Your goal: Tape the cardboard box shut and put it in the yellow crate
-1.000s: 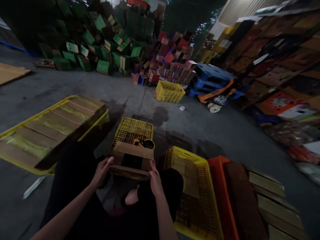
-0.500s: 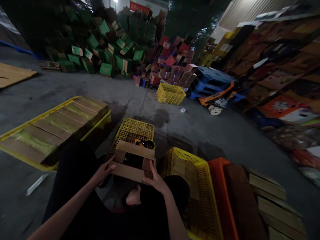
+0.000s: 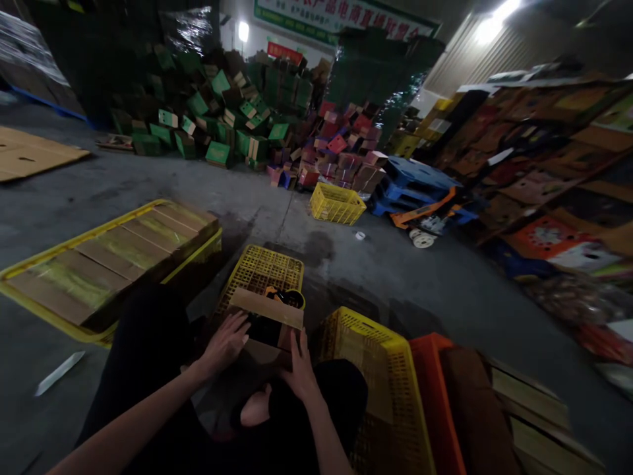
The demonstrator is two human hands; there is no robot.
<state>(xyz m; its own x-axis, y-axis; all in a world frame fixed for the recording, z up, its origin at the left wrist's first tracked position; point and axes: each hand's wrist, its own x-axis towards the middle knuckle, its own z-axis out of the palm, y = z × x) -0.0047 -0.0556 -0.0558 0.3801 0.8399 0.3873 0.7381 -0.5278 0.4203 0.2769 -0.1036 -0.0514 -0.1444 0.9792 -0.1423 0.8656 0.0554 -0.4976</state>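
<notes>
A small brown cardboard box (image 3: 267,310) with its flaps up rests in front of my knees, against an upturned yellow crate (image 3: 262,267). My left hand (image 3: 227,343) lies flat on the box's near left flap, fingers stretched out. My right hand (image 3: 298,363) presses on the near right edge of the box, fingers together and extended. A tape dispenser with a yellow-black body (image 3: 287,298) sits just behind the box on the crate. The inside of the box is dark.
A yellow crate (image 3: 376,369) and an orange crate (image 3: 435,396) holding flat cardboard stand at my right. Stacked flat cartons (image 3: 109,257) lie on the left. Farther off are another yellow crate (image 3: 337,203), blue pallets (image 3: 415,178) and heaps of green and red boxes.
Both hands have shifted from gripping the box's sides to lying on its near flaps, pressing them down. The box sits lower. The camera has tilted up slightly.
</notes>
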